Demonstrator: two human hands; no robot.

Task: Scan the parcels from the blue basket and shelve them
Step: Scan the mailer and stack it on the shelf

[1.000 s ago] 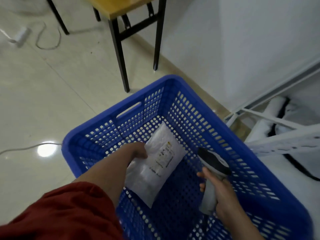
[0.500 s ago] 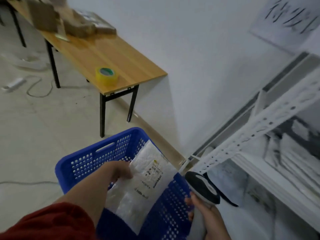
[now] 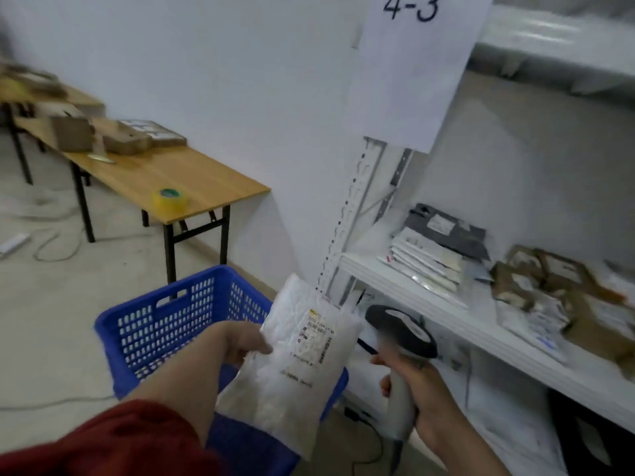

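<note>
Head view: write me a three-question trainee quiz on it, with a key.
1. True or false: the left hand holds a parcel.
2. Which hand grips the scanner? A: left hand. B: right hand.
3. Fill in: the sign above the shelf reads ___.
Key: 1 true; 2 B; 3 "4-3".

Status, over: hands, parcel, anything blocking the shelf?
Left hand grips white parcel above blue basket. Right hand grips scanner beside it. Shelf holds other parcels; left front corner free.
</note>
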